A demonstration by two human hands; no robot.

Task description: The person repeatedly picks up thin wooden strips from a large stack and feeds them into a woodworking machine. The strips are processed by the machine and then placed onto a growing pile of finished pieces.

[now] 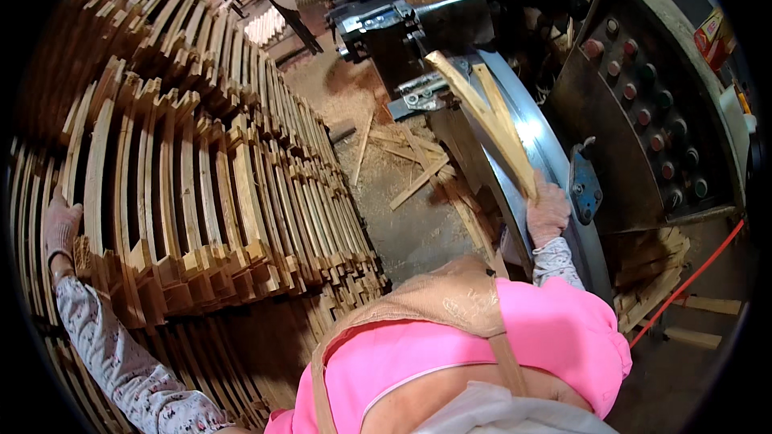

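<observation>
Free gap between slat stack [244,185] and steel table [542,145], offcuts [419,182] below

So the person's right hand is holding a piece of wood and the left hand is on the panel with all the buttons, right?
Almost: the left hand is at the stacked wooden strips, not the button panel, as the head view shows. The right hand does hold a piece of wood.

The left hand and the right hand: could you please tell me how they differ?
The left hand is at the stacked wood; the right hand grips a wooden strip. The left hand reaches far out from the body; the right hand is nearer it. Both have patterned sleeves.
</observation>
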